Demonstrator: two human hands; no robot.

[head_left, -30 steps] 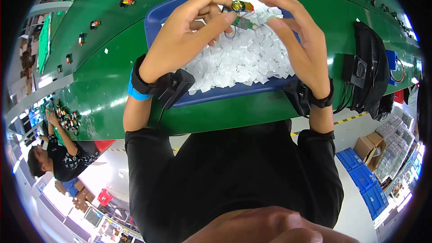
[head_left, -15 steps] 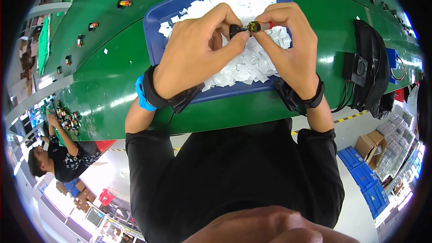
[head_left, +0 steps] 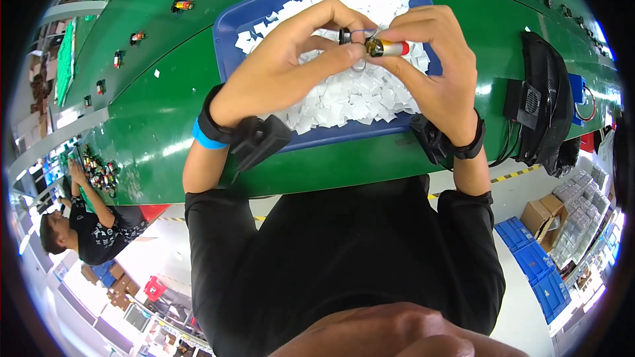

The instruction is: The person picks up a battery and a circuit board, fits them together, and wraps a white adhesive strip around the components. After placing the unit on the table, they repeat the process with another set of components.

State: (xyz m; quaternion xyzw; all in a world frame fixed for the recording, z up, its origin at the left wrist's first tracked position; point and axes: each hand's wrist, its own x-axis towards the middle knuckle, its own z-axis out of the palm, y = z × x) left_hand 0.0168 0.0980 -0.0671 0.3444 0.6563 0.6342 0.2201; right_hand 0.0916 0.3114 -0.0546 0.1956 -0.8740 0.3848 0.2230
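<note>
Over a blue tray full of small white square pieces, my two hands are close together. My left hand pinches a small black round part between thumb and fingers. Closed on a small cylinder with a red end, a pale middle and a yellowish inner end, like a battery cell, is my right hand. Thin wires run between the cylinder and the black part. My left thumb tip is right by the cylinder's inner end. Fingers partly hide the black part.
More wired cylinders stand along the green table, left and far right. A black bag-like item, a black box and a blue box are on the right. At far left a co-worker handles a pile of cylinders.
The cylinder has turned in my right hand, so more of its side shows. My hands have drawn slightly apart, and the wires between the parts now show.
</note>
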